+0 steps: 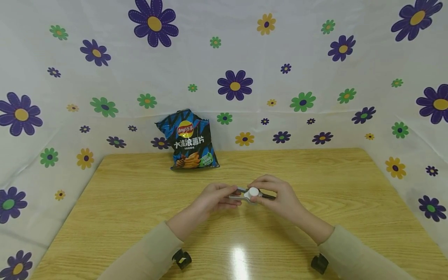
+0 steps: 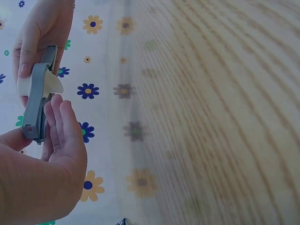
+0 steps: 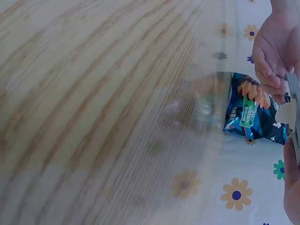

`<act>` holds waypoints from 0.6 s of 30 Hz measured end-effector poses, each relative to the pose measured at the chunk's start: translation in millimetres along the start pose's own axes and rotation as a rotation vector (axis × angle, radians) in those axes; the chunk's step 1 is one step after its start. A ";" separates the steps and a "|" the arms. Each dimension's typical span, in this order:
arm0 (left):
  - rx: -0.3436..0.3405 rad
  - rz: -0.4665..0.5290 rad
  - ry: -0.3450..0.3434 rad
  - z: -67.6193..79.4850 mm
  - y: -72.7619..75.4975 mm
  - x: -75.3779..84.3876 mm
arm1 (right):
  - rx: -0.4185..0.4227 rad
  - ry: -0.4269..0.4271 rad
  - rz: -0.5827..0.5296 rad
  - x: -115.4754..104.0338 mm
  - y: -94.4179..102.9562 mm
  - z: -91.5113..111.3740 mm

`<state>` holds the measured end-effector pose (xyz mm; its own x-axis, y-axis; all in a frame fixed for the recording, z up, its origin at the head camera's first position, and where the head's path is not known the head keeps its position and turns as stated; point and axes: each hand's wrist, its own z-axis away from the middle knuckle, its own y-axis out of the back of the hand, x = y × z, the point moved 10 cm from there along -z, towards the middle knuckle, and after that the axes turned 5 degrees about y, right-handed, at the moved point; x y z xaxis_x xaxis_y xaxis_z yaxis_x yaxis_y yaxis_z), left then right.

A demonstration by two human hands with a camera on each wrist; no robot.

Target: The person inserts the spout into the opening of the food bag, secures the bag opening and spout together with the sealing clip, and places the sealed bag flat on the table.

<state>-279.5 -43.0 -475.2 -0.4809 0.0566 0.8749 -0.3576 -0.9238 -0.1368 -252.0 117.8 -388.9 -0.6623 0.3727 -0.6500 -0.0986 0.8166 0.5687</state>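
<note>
Both hands hold a grey bag clip with a white round cap (image 1: 253,191) over the middle of the table. The left hand (image 1: 214,199) pinches the clip's left end between thumb and fingers. At the other end, the right hand (image 1: 281,194) grips it around the cap and a dark bar, thumb on the near side. In the left wrist view the grey clip body (image 2: 34,110) stands lengthwise between the hands, and a white spout-like piece (image 2: 54,85) sticks out opposite the cap. The right wrist view cuts the clip off at its edge.
A blue and black bag of Lay's potato chips (image 1: 190,140) stands at the back of the wooden table (image 1: 140,217), leaning on a white flower-printed cloth (image 1: 196,70). The cloth surrounds the table's back and sides. Dark wrist cameras (image 1: 182,259) sit under both sleeves.
</note>
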 end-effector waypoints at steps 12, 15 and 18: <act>0.029 0.009 -0.002 -0.1 2.2 0.1 | -0.058 0.000 0.020 0.8 -3.8 0.1; 0.016 0.013 -0.011 0.5 0.9 0.7 | -0.065 0.000 0.012 2.3 -5.2 0.3; -0.003 0.017 -0.022 0.6 -0.8 0.6 | -0.068 0.003 -0.008 3.1 -7.5 0.5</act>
<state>-279.1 -42.4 -474.4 -0.4695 0.0326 0.8823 -0.3521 -0.9233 -0.1532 -253.0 113.1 -395.4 -0.6633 0.3646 -0.6535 -0.1545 0.7877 0.5963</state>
